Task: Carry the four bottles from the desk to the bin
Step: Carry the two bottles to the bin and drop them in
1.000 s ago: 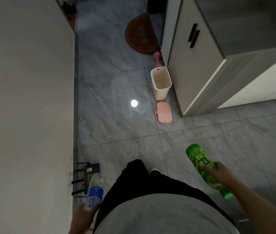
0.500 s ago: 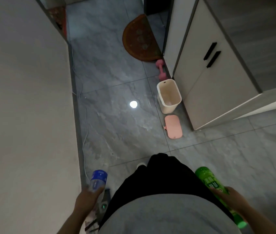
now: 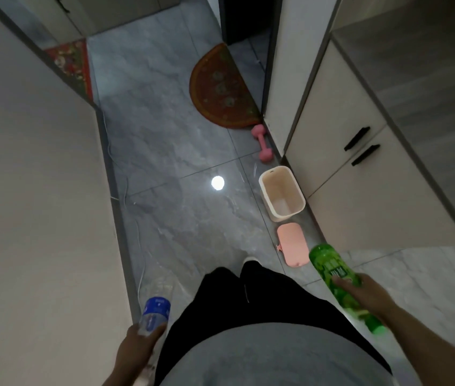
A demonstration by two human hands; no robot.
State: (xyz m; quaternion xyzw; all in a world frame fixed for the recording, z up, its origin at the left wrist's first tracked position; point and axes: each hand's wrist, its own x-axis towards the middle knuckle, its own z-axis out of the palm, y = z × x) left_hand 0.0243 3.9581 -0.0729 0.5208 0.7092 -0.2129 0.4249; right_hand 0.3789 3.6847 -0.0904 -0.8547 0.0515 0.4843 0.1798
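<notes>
A beige open bin point(image 3: 296, 203) stands on the grey tiled floor against the cabinet, ahead and to the right; its inside looks empty. The bin's pink lid point(image 3: 291, 243) lies flat on the floor just in front of it. My left hand point(image 3: 140, 344) grips a clear bottle with a blue label point(image 3: 155, 309) at the lower left, beside the wall. My right hand point(image 3: 364, 295) holds a green bottle point(image 3: 332, 271) at the lower right, base pointing forward towards the lid. The desk and other bottles are out of view.
A white wall point(image 3: 31, 190) runs along the left with a thin cable at its foot. A beige cabinet point(image 3: 360, 190) with black handles lines the right. Beyond the bin lie a pink dumbbell point(image 3: 262, 142) and a semicircular brown mat point(image 3: 220, 90).
I have walked forward along the corridor; the bin and lid are now nearer and lower in view. Both hands keep their bottles, and the right one has risen forward.
</notes>
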